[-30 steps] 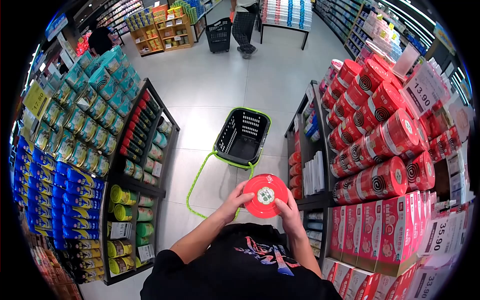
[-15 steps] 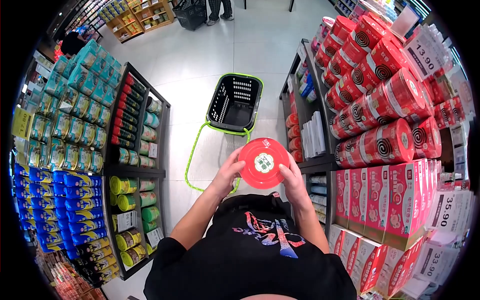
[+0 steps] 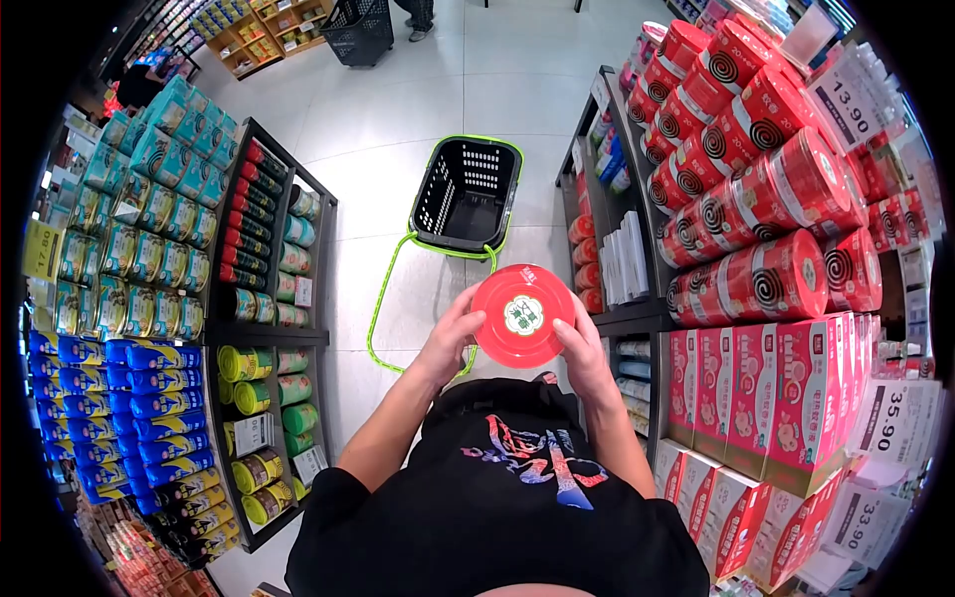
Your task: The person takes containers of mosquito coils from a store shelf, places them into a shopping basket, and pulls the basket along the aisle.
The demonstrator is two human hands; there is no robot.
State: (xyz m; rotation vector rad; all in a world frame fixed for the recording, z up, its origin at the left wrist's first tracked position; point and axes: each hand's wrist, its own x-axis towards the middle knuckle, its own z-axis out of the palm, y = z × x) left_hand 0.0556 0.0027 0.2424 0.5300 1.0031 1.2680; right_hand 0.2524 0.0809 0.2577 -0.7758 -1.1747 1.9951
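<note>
A red mosquito coil canister [image 3: 522, 315] faces me lid-up, with a white and green emblem at its centre. My left hand [image 3: 450, 338] is closed on its left edge, the thumb on the lid. On the opposite edge my right hand [image 3: 585, 356] grips it in the same way. The canister's sides are mostly hidden beneath the lid. Just beyond it a black shopping basket [image 3: 460, 239] with a lime-green rim stands on the floor, and nothing shows inside. Its long green handle [image 3: 383, 298] stretches toward me, left of the canister.
To the right, similar red canisters [image 3: 741, 279] are stacked above pink boxes [image 3: 751, 398]. Left shelves carry teal-wrapped cans [image 3: 149, 239], blue packs [image 3: 164, 408] and green-lidded tubs [image 3: 244, 366]. Farther up the aisle, a person's legs [image 3: 418, 18] are beside a dark basket [image 3: 358, 35].
The canister and both hands have risen slightly in view, with the lid tilted a little differently. The grip is unchanged. The person's legs and dark basket have shifted up and left.
</note>
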